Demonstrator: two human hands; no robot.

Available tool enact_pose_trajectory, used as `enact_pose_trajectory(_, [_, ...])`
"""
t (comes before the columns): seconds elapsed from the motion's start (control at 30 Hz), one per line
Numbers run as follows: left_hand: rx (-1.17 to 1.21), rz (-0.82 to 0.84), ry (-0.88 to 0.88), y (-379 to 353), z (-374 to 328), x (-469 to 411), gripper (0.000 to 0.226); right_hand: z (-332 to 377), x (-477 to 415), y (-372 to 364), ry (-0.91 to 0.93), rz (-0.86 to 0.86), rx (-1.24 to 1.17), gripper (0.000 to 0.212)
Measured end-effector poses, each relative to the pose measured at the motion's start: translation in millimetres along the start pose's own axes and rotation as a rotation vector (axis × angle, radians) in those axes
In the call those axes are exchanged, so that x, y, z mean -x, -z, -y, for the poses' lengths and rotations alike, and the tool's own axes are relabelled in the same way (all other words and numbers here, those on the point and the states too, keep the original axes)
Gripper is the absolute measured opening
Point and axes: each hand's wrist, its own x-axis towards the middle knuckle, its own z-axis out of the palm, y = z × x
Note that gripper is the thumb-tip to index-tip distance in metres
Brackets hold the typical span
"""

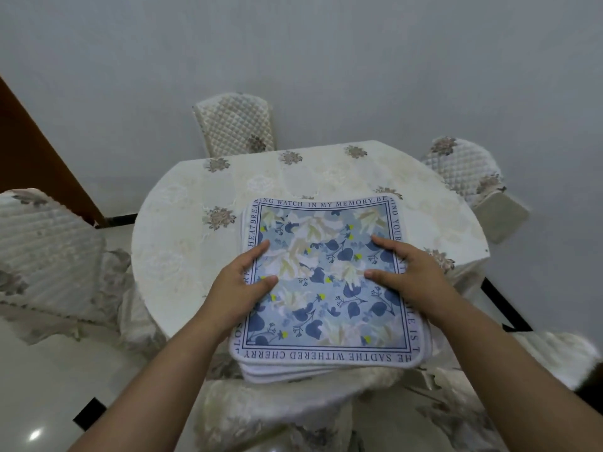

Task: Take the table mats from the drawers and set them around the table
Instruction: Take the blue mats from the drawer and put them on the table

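Note:
A stack of square table mats (pixel 323 288), blue with white flowers and a lettered border, lies on the near part of the round table (pixel 182 243), which wears a cream floral cloth. The stack's near edge overhangs the table's rim. My left hand (pixel 241 282) rests on the stack's left edge with its fingers and thumb laid over the top mat. My right hand (pixel 404 272) rests on the right edge the same way. How far either hand's fingers reach under the mats is hidden.
Chairs in quilted cream covers ring the table: one at the far side (pixel 235 125), one at the right (pixel 466 168), one at the left (pixel 45 252), one just below the stack (pixel 277 415). A brown door (pixel 32 158) stands at the left.

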Motion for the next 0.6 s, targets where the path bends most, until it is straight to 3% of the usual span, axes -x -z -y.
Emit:
enact_pose_trajectory(0.33, [-0.061,-0.154,0.046,-40.0,-15.0,-110.2,0.063,-45.4,-149.1,21.5,0.064,0.110,-0.005,0.064])
enact_pose_trajectory(0.6, [-0.089,-0.226,0.056,-35.8,8.6,-185.8,0.061,-53.7,-240.3,-1.4,0.113,0.134,0.021,0.063])
